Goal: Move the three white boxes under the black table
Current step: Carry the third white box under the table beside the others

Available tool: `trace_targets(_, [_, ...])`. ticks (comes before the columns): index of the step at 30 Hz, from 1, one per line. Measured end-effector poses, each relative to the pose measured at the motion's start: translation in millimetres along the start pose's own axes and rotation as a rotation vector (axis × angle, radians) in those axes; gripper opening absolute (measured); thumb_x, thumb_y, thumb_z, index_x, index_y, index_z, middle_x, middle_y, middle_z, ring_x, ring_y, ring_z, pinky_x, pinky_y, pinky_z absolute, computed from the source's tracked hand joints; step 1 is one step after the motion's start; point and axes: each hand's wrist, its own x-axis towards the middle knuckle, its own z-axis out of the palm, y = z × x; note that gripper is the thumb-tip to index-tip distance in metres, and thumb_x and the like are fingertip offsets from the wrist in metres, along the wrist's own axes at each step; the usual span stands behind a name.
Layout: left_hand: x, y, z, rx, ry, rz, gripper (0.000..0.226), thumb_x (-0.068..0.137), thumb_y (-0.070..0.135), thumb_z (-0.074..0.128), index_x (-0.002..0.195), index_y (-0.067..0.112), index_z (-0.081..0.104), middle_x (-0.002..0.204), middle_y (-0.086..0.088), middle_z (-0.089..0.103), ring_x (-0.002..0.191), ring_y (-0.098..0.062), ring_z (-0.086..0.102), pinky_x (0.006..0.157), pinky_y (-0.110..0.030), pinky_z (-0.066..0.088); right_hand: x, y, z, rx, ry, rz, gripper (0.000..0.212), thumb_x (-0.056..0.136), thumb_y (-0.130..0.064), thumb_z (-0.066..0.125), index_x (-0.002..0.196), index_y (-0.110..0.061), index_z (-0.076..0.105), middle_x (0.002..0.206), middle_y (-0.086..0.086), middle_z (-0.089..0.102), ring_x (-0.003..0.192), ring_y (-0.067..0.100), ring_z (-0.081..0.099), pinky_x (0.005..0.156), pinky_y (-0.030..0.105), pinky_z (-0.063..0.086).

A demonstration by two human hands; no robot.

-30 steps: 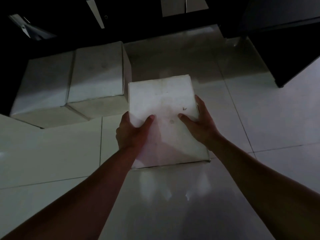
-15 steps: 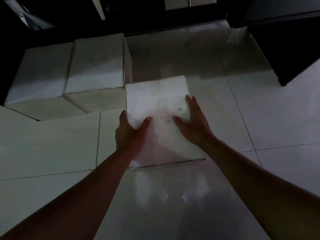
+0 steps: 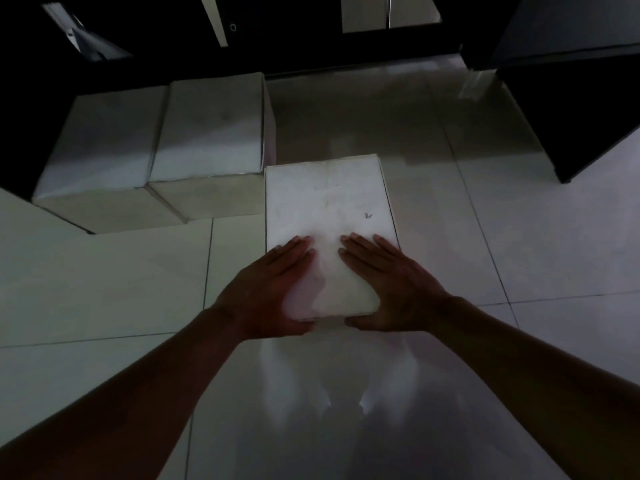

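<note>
Three white boxes stand on the pale tiled floor. Two of them (image 3: pixel 104 147) (image 3: pixel 211 129) sit side by side at the left, their far ends in the shadow of the black table (image 3: pixel 20 116). The third white box (image 3: pixel 329 202) lies in the middle, its left side close to the right-hand one of the pair. My left hand (image 3: pixel 273 292) and my right hand (image 3: pixel 391 289) rest on its near end, fingers flat on top, thumbs hooked over the near face.
A dark panel (image 3: pixel 571 116) stands at the right, with bare floor tiles (image 3: pixel 398 116) between it and the boxes. Pale strips and a dark back wall show at the top. The glossy floor near me reflects light.
The middle box has slid away from me, alongside the right-hand box of the pair. Both hands have shifted from its sides to its near end.
</note>
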Motion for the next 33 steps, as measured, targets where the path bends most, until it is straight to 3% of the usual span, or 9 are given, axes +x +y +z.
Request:
trace_targets(3, [6, 1, 0, -0.038, 0.049, -0.040, 0.103, 0.069, 0.052, 0.075, 0.148, 0.001, 0.035, 0.160, -0.012, 0.026, 0.148, -0.024, 0.024, 0.120, -0.037, 0.025, 10, 0, -3, -0.010, -0.012, 0.029, 0.105, 0.076, -0.066, 0.067, 0.153, -0.003, 0.033, 0.164, 0.014, 0.022, 0.153, 0.024, 0.016, 0.125, 0.040, 0.012])
trace_targets(8, [21, -3, 0, -0.097, 0.047, -0.145, 0.086, 0.081, 0.039, 0.069, 0.151, 0.007, 0.030, 0.162, -0.004, 0.020, 0.150, -0.018, 0.017, 0.116, -0.038, 0.033, 31, 5, -10, -0.029, -0.023, 0.077, 0.091, 0.084, -0.051, 0.066, 0.154, -0.005, 0.030, 0.166, 0.012, 0.018, 0.154, 0.023, 0.013, 0.123, 0.031, 0.004])
trace_targets(13, [46, -2, -3, -0.121, 0.061, -0.273, 0.070, 0.091, 0.021, 0.060, 0.152, 0.007, 0.028, 0.163, -0.004, 0.018, 0.150, -0.017, 0.015, 0.115, -0.038, 0.033, 54, 6, -7, 0.019, 0.014, 0.169, 0.076, 0.094, -0.036, 0.058, 0.156, -0.005, 0.025, 0.166, 0.012, 0.016, 0.154, 0.023, 0.008, 0.125, 0.035, 0.007])
trace_targets(18, [76, -10, 4, -0.126, 0.189, -0.399, 0.059, 0.095, 0.006, 0.049, 0.151, 0.010, 0.031, 0.162, -0.003, 0.024, 0.149, -0.016, 0.017, 0.112, -0.037, 0.033, 86, 6, 4, 0.053, 0.108, 0.267, 0.067, 0.097, -0.020, 0.055, 0.155, -0.005, 0.025, 0.165, 0.015, 0.018, 0.154, 0.026, 0.009, 0.123, 0.036, 0.005])
trace_targets(24, [101, -45, 4, -0.150, 0.275, -0.338, 0.061, 0.092, 0.003, 0.051, 0.151, 0.011, 0.034, 0.160, -0.002, 0.028, 0.149, -0.016, 0.019, 0.116, -0.033, 0.029, 120, 22, 1, -0.013, 0.172, 0.293, 0.062, 0.098, -0.012, 0.051, 0.155, -0.004, 0.026, 0.164, 0.015, 0.022, 0.153, 0.027, 0.014, 0.125, 0.040, 0.011])
trace_targets(33, [139, -76, 10, -0.143, 0.406, -0.280, 0.055, 0.093, -0.004, 0.047, 0.147, 0.000, 0.036, 0.156, -0.016, 0.033, 0.147, -0.026, 0.025, 0.122, -0.033, 0.015, 164, 53, -6, 0.060, 0.171, 0.329, 0.064, 0.101, -0.010, 0.044, 0.158, -0.008, 0.016, 0.167, 0.009, 0.009, 0.154, 0.020, 0.000, 0.123, 0.033, -0.003])
